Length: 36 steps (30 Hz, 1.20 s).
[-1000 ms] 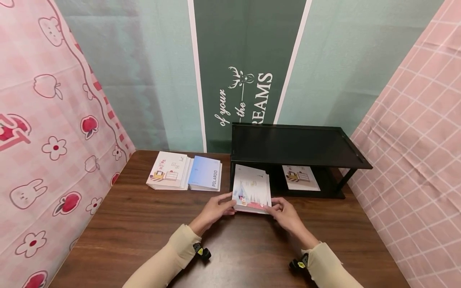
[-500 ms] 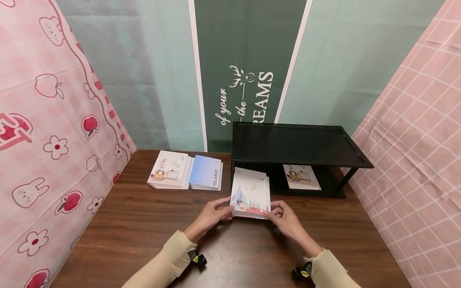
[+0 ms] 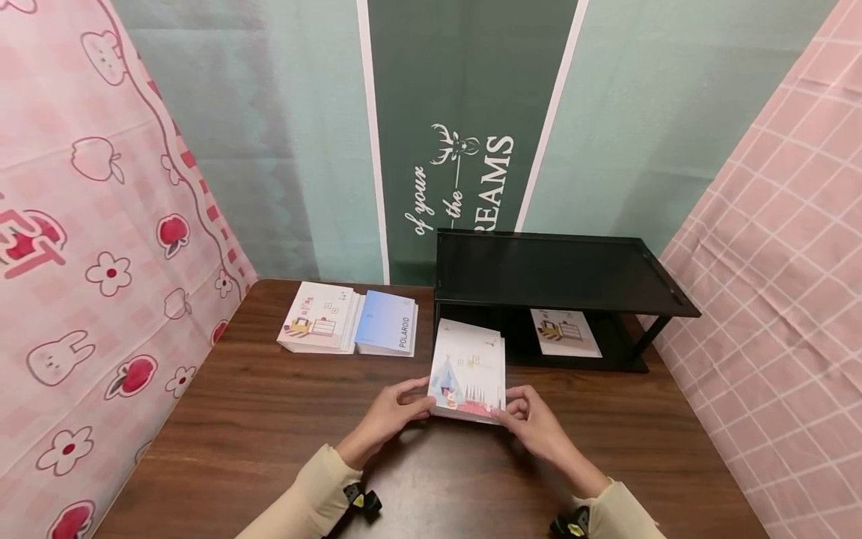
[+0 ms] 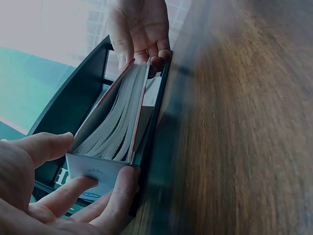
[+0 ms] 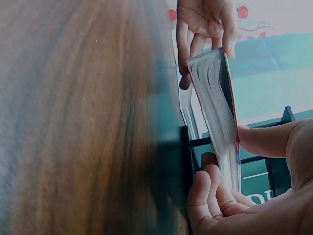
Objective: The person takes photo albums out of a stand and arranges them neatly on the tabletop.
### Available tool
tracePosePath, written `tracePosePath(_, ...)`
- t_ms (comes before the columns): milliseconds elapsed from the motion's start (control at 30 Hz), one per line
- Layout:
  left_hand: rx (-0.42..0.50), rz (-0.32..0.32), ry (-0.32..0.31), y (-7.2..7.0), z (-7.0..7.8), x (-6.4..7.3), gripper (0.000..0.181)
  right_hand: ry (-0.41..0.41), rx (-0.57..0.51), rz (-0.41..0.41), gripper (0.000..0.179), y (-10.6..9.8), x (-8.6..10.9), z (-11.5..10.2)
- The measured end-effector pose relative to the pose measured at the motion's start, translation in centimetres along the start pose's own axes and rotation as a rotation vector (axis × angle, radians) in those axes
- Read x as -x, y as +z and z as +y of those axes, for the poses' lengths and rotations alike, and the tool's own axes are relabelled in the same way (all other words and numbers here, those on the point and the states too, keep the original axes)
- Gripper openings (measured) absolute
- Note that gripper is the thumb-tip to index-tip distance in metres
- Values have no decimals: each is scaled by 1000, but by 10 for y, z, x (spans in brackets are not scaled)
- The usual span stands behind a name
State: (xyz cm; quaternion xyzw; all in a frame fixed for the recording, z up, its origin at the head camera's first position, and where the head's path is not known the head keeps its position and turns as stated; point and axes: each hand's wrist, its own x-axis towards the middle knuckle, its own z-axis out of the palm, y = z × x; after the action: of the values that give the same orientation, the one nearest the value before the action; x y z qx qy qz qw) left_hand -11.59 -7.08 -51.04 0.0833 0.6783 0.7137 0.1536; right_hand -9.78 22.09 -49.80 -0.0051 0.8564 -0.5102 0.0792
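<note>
Both hands hold a thick photo album [image 3: 469, 367] with a white cover, a blue tent and a pink strip printed on it. My left hand [image 3: 390, 419] grips its near left side, thumb on the cover edge and fingers against the spine [image 4: 98, 171]. On the near right side my right hand [image 3: 535, 427] pinches it, thumb above and fingers below. Its page edges [image 5: 215, 98] fan slightly between the covers. The album's far end overlaps the front left of a black two-tier rack [image 3: 552, 273].
Another album [image 3: 566, 333] with a yellow drawing lies on the rack's lower tier, right of the held one. To the left on the wooden table [image 3: 269, 434] sit white albums [image 3: 316, 318] and a blue album marked POLAROID [image 3: 385, 322]. Printed curtains [image 3: 310, 150] surround the table.
The held album has slid toward the person, away from the rack's lower tier. Both hands have moved back with it, keeping their grip. The other albums stay in place.
</note>
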Motion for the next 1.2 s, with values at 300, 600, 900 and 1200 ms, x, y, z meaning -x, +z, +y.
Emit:
tracePosePath(300, 19, -23, 20, -5, -1, 7, 55, 1, -3, -23, 43, 4, 6, -1)
tracePosePath(600, 55, -31, 11, -11, -3, 15, 53, -46, -26, -74, 46, 5, 10, 1)
tracePosePath(900, 55, -52, 13, -20, 0, 23, 54, -123, -105, -144, 47, 6, 11, 1)
tracePosePath(1200, 5, -55, 8, -31, 2, 30, 60, -190, -115, -193, 48, 12, 8, -3)
